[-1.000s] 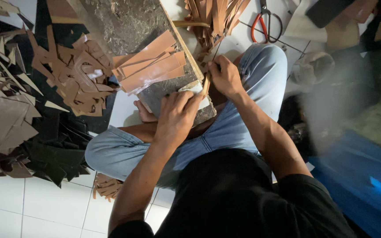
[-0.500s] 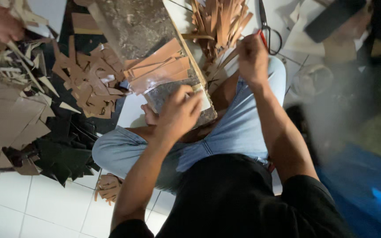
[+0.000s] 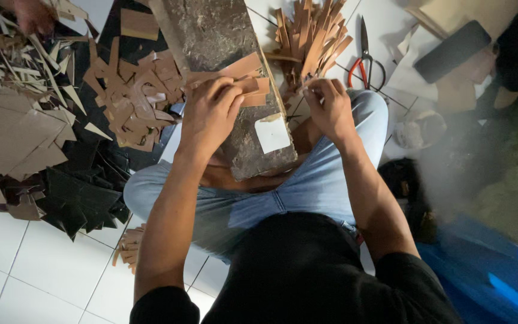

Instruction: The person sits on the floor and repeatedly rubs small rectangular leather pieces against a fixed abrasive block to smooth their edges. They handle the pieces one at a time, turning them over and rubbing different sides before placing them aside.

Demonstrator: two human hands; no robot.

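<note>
A dark, rough slab rests across my lap and carries a small white patch. Several tan leather strips lie on the slab's middle. My left hand is closed on their near ends, with the fingers curled over them. My right hand hovers just right of the slab above my knee. Its fingers pinch a thin tan strip at the near edge of a loose pile of strips on the floor.
Red-handled scissors lie right of the strip pile. Brown leather offcuts, black pieces and cardboard shapes cover the floor at left. Another person's hand is at the top left. A blue object sits lower right.
My right hand reached out to the strip pile and drew back toward my knee. My left hand slid up the slab onto the tan strips, leaving the white patch uncovered.
</note>
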